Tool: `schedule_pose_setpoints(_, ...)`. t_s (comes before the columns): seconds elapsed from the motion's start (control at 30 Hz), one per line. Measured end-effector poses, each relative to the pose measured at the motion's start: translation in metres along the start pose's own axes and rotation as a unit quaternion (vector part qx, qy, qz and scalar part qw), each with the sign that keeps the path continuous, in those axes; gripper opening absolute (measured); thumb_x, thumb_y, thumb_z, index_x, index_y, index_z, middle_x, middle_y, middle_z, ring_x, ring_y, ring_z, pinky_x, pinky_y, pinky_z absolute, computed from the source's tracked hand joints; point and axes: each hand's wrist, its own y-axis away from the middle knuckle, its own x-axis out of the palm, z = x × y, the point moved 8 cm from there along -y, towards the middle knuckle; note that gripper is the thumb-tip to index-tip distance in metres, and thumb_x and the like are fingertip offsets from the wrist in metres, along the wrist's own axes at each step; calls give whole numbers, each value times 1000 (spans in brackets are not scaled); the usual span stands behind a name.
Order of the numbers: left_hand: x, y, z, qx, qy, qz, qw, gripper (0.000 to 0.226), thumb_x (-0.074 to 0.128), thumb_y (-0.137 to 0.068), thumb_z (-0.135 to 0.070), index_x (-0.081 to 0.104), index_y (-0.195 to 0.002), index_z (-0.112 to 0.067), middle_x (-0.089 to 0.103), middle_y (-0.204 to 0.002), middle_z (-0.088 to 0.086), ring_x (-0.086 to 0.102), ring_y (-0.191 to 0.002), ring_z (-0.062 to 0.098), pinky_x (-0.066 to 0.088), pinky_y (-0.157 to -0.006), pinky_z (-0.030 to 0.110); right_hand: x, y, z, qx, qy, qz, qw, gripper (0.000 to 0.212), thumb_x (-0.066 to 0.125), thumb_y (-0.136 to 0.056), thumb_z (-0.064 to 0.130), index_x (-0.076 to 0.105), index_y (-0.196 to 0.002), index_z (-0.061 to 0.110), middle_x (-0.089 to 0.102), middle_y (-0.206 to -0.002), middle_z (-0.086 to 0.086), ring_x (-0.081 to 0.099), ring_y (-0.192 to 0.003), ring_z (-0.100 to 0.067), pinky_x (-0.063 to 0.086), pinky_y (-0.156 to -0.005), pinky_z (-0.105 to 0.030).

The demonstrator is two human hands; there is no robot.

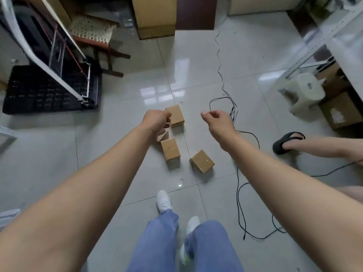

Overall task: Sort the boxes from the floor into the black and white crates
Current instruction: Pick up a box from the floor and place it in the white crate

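Several small brown cardboard boxes lie on the tiled floor: a far box (pixel 176 115), a middle box (pixel 170 150), a near-right box (pixel 202 161), and a tilted box (pixel 163 136) mostly hidden under my left hand. My left hand (pixel 157 121) hovers over the far and tilted boxes, fingers hanging down and apart, holding nothing. My right hand (pixel 218 122) is raised to the right of the boxes, loosely curled and empty. The black crate (pixel 39 95) sits at the left. A white crate's corner (pixel 5 135) shows at the left edge.
Black and white cables (pixel 238 173) trail across the floor right of the boxes. Another person's foot in a black slipper (pixel 286 143) rests at the right. A white stool (pixel 302 91) and a metal shelf stand at the back right, a wooden chair (pixel 102 46) behind the black crate.
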Motion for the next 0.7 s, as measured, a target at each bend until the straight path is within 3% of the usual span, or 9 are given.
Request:
schedule_pose_setpoints(0.13, 15, -52, 26, -37, -28, -7, 999, 11, 57, -90, -16, 54, -80, -12, 55, -85, 6, 53, -72, 19, 42, -62, 24, 16, -46, -44, 40, 23, 18, 999, 48, 59, -90, 40, 55, -125, 8, 59, -124, -6, 54, -111, -20, 43, -93, -32)
schedule_pose_setpoints(0.33, 43, -139, 87, -70, -52, -28, 996, 8, 57, -89, -18, 54, -83, -14, 53, -82, 5, 48, -74, 18, 36, -59, 25, 38, -125, -127, 73, 84, 55, 992, 50, 59, -89, 40, 52, -128, 8, 56, -127, -7, 54, -113, -22, 44, -97, -36)
schedule_pose_setpoints(0.4, 50, -168, 112, -78, -50, -47, 995, 7, 58, -90, -16, 58, -92, -10, 55, -90, 8, 51, -80, 20, 38, -63, 26, 49, -152, -155, 72, 98, 70, 990, 52, 59, -90, 40, 50, -130, 9, 55, -130, -7, 53, -114, -22, 43, -94, -33)
schedule_pose_setpoints(0.5, 63, -209, 157, -93, -58, -76, 991, 24, 60, -90, -16, 61, -110, -4, 58, -98, 10, 53, -83, 19, 38, -59, 23, 66, -185, -205, 80, 122, 94, 985, 55, 59, -90, 41, 46, -133, 10, 53, -132, -7, 52, -117, -23, 42, -93, -34)
schedule_pose_setpoints(0.7, 96, -282, 250, -114, -98, -87, 985, 23, 62, -90, -17, 62, -110, -5, 56, -100, 6, 52, -93, 21, 37, -77, 27, 104, -231, -321, 111, 164, 128, 972, 57, 61, -89, 39, 45, -135, 10, 51, -134, -7, 51, -109, -20, 41, -88, -30)
